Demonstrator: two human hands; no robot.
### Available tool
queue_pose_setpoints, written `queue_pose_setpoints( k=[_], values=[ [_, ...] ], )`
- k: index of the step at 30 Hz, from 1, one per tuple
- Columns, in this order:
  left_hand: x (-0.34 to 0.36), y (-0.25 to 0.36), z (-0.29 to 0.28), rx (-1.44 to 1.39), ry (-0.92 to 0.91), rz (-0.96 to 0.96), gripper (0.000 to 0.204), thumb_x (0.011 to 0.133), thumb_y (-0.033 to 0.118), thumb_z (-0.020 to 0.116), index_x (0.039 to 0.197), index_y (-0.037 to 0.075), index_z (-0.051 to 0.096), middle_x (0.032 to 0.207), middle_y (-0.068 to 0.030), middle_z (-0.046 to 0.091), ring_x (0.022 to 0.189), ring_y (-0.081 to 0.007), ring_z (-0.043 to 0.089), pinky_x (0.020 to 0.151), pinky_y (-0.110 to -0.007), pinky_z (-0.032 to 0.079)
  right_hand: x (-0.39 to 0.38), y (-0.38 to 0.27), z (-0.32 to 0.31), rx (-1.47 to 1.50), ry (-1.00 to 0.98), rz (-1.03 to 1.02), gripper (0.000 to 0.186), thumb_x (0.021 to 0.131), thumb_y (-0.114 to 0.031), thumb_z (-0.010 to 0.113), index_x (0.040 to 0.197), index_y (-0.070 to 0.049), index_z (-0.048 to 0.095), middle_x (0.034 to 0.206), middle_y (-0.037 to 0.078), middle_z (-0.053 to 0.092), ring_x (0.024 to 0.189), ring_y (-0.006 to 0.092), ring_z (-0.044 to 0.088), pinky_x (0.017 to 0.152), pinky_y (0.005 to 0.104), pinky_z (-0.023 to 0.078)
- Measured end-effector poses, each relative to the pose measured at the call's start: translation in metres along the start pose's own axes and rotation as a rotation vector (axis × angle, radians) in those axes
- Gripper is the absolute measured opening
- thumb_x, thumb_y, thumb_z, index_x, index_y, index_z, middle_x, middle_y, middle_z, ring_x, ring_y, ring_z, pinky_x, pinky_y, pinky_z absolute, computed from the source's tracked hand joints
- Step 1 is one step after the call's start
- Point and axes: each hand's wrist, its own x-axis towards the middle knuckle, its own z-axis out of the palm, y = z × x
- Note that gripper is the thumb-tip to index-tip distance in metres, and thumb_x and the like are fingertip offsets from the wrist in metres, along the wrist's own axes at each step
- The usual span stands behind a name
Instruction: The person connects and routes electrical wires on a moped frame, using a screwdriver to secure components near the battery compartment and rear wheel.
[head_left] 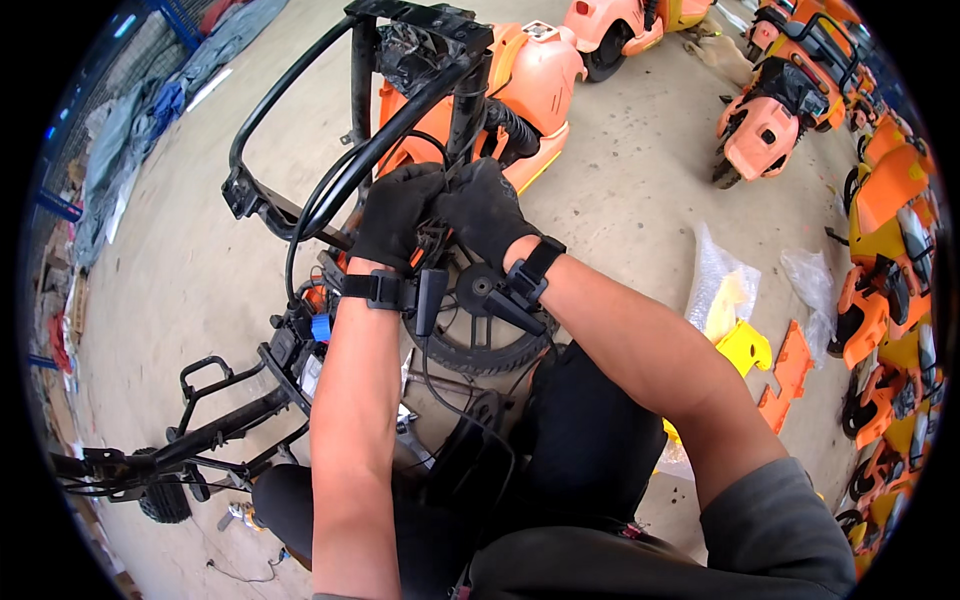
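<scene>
My left hand [396,212] and my right hand [484,210], both in black gloves, meet under the upper bars of a black tubular scooter frame [345,165]. The fingers of both are curled in and closed. What they grip is hidden by the gloves, though thin dark wires and an orange bit show just beneath them. Below the hands is a wheel [480,358] with a black tyre and dark spokes. Black cables loop down the left side of the frame. Each wrist wears a black strap with a small black device.
The frame's long rear part [235,410] stretches to the lower left. Orange scooters stand ahead, one orange body [530,80] right behind the frame, with a row [880,290] along the right. Yellow panels [742,347], an orange panel [789,375] and bubble wrap [715,275] lie on the floor.
</scene>
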Motion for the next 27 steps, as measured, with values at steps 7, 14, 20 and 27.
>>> queue_pose_setpoints(
  k=[7,14,20,27],
  values=[
    [0.002,-0.018,0.001,0.126,-0.066,0.197,0.023,0.094,0.012,0.064,0.112,-0.001,0.070,0.100,-0.0042,0.071,0.092,-0.0122,0.065,0.080,-0.025,0.052,0.000,-0.012,-0.016,-0.046,-0.146,0.058,0.036,0.077,-0.016,0.072,0.100,0.004,0.055,0.089,0.022,0.070,0.092,0.0383,0.070,0.081,0.0428,0.054],
    [0.000,-0.004,0.008,-0.021,0.105,-0.007,0.017,0.091,0.010,0.066,0.098,-0.004,0.071,0.084,-0.0057,0.070,0.071,-0.0114,0.063,0.061,-0.027,0.049,-0.012,-0.027,-0.009,-0.173,0.036,0.018,0.036,0.079,-0.015,0.069,0.104,0.005,0.052,0.091,0.026,0.069,0.093,0.0428,0.068,0.082,0.0465,0.053],
    [-0.006,-0.013,0.006,-0.071,0.063,-0.037,0.020,0.094,0.016,0.067,0.097,-0.004,0.072,0.084,-0.0048,0.070,0.071,-0.0109,0.063,0.063,-0.025,0.049,-0.014,-0.021,-0.012,-0.196,0.036,-0.058,0.031,0.080,-0.017,0.069,0.101,0.001,0.054,0.089,0.023,0.068,0.092,0.0414,0.067,0.080,0.0470,0.051],
    [-0.007,-0.014,-0.002,0.051,-0.007,0.004,0.022,0.094,0.014,0.065,0.108,-0.001,0.070,0.096,-0.0066,0.072,0.085,-0.0141,0.068,0.075,-0.027,0.054,-0.011,-0.014,-0.010,-0.176,0.008,-0.090,0.026,0.081,-0.016,0.066,0.101,-0.001,0.058,0.092,0.022,0.069,0.093,0.0419,0.067,0.082,0.0472,0.051]
  ],
)
